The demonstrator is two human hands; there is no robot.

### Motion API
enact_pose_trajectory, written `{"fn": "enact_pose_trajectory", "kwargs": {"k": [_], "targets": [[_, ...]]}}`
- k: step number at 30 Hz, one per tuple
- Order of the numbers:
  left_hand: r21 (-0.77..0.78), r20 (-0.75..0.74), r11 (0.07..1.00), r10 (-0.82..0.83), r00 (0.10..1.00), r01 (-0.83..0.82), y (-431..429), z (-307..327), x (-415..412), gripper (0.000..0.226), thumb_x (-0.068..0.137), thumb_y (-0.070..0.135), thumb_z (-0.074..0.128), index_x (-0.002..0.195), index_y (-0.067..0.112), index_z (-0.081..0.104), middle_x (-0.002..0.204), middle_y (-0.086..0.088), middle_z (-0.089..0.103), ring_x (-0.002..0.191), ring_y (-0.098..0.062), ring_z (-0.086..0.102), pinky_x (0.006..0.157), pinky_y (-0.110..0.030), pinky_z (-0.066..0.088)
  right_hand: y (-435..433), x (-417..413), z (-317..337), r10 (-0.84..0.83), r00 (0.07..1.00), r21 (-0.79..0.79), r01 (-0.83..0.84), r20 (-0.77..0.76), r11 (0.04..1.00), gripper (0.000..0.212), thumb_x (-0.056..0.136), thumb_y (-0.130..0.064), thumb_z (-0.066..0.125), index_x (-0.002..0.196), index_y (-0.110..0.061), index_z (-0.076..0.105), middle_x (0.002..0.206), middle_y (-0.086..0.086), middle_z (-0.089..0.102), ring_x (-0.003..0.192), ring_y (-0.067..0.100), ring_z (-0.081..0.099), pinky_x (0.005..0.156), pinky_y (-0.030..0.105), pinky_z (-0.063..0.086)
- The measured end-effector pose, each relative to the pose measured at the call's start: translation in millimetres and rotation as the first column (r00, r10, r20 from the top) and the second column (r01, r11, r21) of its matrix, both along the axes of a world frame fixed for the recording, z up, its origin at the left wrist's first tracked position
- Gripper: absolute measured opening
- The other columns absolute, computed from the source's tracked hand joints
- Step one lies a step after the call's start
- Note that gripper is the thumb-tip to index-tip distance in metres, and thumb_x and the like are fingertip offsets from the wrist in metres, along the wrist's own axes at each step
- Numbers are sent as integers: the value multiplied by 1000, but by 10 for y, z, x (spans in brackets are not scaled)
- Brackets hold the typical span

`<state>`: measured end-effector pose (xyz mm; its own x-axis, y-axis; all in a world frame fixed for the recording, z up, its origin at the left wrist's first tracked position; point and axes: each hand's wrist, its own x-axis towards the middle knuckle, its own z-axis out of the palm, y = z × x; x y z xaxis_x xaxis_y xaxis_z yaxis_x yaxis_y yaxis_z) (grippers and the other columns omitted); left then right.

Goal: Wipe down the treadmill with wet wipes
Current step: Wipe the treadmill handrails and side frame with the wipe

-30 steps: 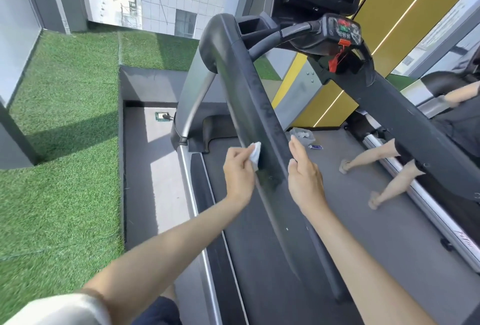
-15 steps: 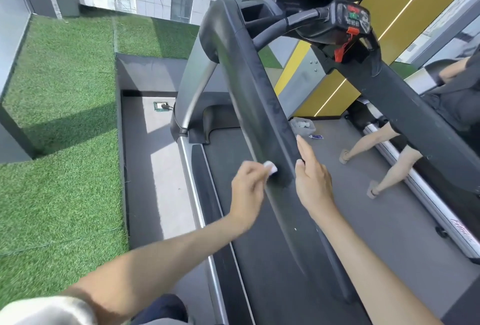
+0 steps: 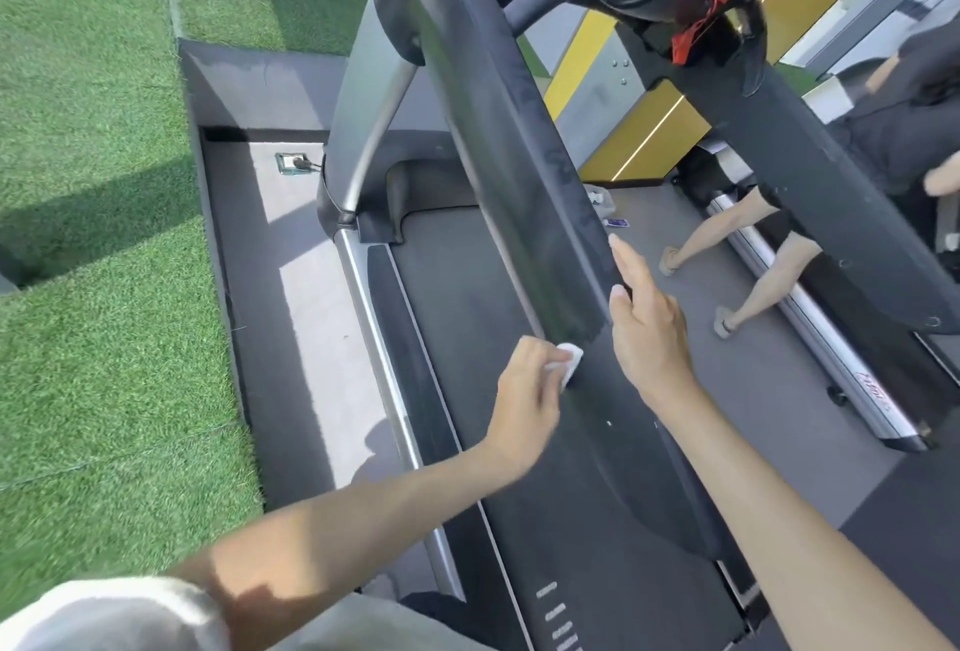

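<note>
Left hand [image 3: 522, 406] has slid lower, fingers curled, pinching a crumpled white wet wipe [image 3: 569, 363] against the treadmill's matte black handrail [image 3: 519, 156], seemingly damp above. Right hand [image 3: 647, 333] lies flat, fingers straight, against the rail's right edge.

Left arm: plain white short sleeve [image 3: 114, 614], soft creased fabric, half sunlit and half in shadow, at the bottom left corner of frame. Left forearm [image 3: 337, 515] is bare from the sleeve hem onward. Right forearm [image 3: 779, 510] is bare up to the bottom right edge. Left grip [image 3: 524, 406] and right grip [image 3: 649, 338] are bare; right fingernails are short. Plain greyish garment [image 3: 374, 624] at the bottom edge between the arms, partly shaded; can't tell the type.
</note>
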<state>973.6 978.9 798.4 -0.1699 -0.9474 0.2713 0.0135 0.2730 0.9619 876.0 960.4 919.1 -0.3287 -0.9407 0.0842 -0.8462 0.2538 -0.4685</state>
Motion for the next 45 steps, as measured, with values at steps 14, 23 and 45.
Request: {"fn": "enact_pose_trajectory", "kwargs": {"k": [14,23,45], "targets": [[214,-7,977,-22,1000,23,-92,-233,-62,40,84,-5,38,64,28,34,72,-3,44,65,-14,37,61,-27,34,13,2,-45,1,992,-1,-2,-128,1000,54,97,-2,31,146,-25,35,133,15,54,88,31,50,65,29,21],[456,32,866,216,976,-206,-1378,134,79,16,95,15,51,80,10,44,74,1,51,58,-5,44,59,-16,37,2,-9,-54,38,988,-1,-39,-149,999,50,98,-2,31,144,-20,38,153,-10,31,107,31,54,68,21,24],[70,9,995,69,998,-69,360,84,-120,25,96,7,47,86,30,48,88,7,51,80,-1,50,74,-15,38,168,-158,25,186,976,-114,-199,-112,973,49,94,7,34,138,-10,47,152,2,35,137,21,34,85,4,21]]}}
